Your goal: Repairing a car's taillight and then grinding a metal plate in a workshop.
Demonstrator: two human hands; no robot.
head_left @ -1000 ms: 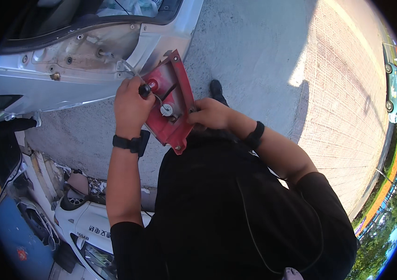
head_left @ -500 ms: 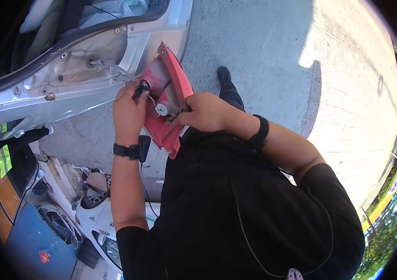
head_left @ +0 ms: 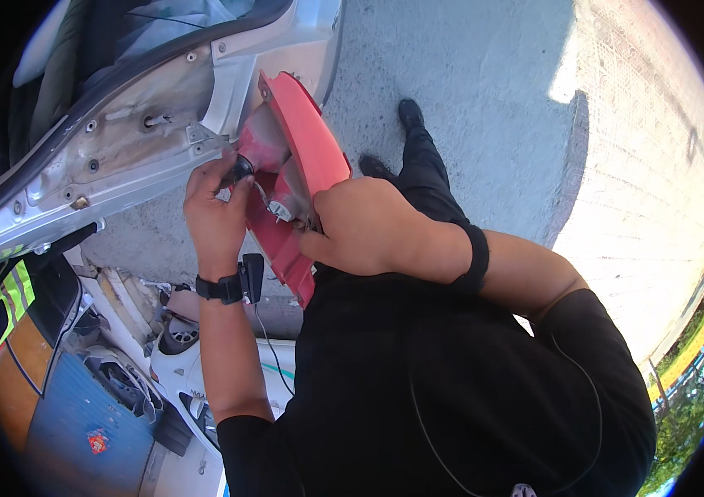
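A red car tail light (head_left: 306,124) is held up in front of my body, its pale back with the bulb holders facing left. My right hand (head_left: 377,228) grips its outer edge, thumb on the back and fingers curled round the red lens side. The fingers of my left hand (head_left: 215,211) are closed on a black bulb socket (head_left: 242,168) at the back of the light. Whether the socket is seated or loose I cannot tell. Just below it sits a whitish round bulb holder (head_left: 282,211) with a short wire running up toward the black socket.
At the upper left is a silver car's rear corner (head_left: 145,170), with bare metal and bolt holes. A person in a reflective vest (head_left: 14,298) is at the far left. Below stand a blue panel (head_left: 79,422) and a white car (head_left: 174,364). Concrete ground (head_left: 484,108) lies ahead.
The tail light and both hands have shifted a little to the left in view, and the light has turned slightly. A second shoe has come into sight. Both grips stay the same.
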